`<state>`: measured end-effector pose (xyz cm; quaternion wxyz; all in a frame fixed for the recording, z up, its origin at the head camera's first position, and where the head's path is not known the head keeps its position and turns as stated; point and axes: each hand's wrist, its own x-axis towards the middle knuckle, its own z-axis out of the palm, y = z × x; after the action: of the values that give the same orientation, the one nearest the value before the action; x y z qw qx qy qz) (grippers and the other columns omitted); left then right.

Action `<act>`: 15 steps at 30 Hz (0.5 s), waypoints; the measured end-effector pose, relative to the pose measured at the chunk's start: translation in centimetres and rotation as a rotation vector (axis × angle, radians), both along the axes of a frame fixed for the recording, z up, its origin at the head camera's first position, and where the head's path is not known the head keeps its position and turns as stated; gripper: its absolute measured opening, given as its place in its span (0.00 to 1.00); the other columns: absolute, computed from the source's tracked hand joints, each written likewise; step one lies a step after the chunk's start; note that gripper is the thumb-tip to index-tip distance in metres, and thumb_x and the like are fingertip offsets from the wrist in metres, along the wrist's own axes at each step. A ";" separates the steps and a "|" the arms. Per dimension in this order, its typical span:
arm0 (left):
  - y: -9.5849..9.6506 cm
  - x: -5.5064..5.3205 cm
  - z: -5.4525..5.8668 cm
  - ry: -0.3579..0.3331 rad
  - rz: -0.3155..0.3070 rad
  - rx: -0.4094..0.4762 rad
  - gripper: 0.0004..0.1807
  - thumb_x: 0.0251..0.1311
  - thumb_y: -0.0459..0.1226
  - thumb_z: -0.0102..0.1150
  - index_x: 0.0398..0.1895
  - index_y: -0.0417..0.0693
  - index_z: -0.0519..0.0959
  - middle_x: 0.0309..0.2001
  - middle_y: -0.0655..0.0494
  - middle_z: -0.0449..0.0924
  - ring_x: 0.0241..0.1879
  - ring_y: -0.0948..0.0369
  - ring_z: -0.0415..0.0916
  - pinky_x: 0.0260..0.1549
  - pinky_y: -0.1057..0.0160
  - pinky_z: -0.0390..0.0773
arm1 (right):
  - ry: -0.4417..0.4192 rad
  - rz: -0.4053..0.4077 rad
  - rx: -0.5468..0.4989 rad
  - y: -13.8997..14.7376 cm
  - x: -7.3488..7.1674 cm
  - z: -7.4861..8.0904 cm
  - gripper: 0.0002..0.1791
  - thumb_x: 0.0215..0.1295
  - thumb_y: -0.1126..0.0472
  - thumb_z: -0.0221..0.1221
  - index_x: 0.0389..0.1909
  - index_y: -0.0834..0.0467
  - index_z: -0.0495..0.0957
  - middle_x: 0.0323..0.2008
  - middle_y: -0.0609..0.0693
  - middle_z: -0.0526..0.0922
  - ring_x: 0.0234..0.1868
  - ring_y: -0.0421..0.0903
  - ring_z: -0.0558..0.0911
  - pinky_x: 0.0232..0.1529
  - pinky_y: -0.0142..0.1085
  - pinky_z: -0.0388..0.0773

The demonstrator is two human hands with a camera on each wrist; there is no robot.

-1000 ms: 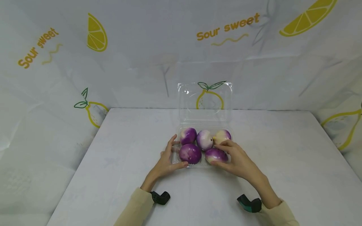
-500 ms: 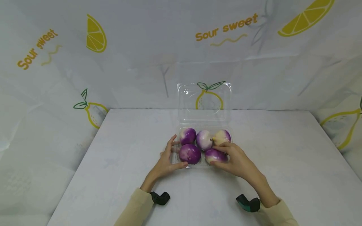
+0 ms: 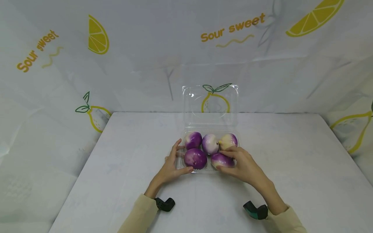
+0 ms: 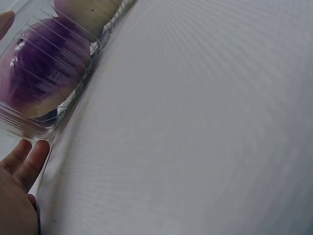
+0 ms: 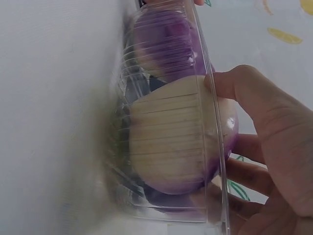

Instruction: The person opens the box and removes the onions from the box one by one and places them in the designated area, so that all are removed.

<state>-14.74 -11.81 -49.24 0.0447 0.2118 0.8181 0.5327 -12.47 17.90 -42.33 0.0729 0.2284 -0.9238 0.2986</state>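
A clear plastic clamshell box (image 3: 209,169) stands on the table with its lid raised at the back. Several purple-and-white turnips sit inside it, three along the back and two along the front. My right hand (image 3: 247,166) grips the front right turnip (image 3: 222,160), thumb on its near side and fingers over the far side. In the right wrist view this turnip (image 5: 166,142) shows pale through the ribbed wall. My left hand (image 3: 172,168) rests at the box's left front corner, fingers extended by the left side and thumb at the front edge, near the front left turnip (image 3: 195,158).
The raised clear lid (image 3: 192,106) stands upright near the back edge of the white table (image 3: 140,139). Behind it hangs a white cloth (image 3: 140,64) printed with lemons. Black wrist devices (image 3: 165,204) sit on both forearms.
My right fingers have come down very slightly over the front right turnip. The left hand, the box and the other turnips stay in place.
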 end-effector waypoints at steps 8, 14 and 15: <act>0.0 0.0 0.0 0.004 0.000 -0.001 0.63 0.52 0.52 0.75 0.83 0.50 0.42 0.74 0.43 0.63 0.60 0.50 0.75 0.55 0.48 0.53 | -0.012 0.013 -0.065 0.2 0.0 0.7 0.27 0.50 0.58 0.78 0.51 0.66 0.86 0.51 0.61 0.87 0.52 0.58 0.84 0.50 0.53 0.83; 0.1 -0.1 -0.1 -0.004 0.004 0.002 0.64 0.52 0.50 0.76 0.83 0.50 0.42 0.74 0.43 0.63 0.61 0.50 0.75 0.55 0.48 0.53 | 0.040 0.002 -0.097 0.4 0.1 1.5 0.30 0.49 0.58 0.79 0.54 0.63 0.85 0.53 0.62 0.86 0.54 0.60 0.84 0.49 0.52 0.84; 0.1 0.0 -0.1 -0.006 0.005 0.002 0.64 0.52 0.50 0.76 0.83 0.51 0.42 0.74 0.43 0.63 0.61 0.50 0.74 0.55 0.48 0.53 | 0.057 -0.002 -0.099 0.4 0.1 1.5 0.30 0.49 0.58 0.79 0.55 0.62 0.85 0.53 0.62 0.86 0.54 0.60 0.84 0.49 0.52 0.84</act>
<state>-14.79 -11.75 -49.31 0.0456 0.2082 0.8179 0.5344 -12.32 18.33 -40.80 0.1106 0.2321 -0.9056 0.3373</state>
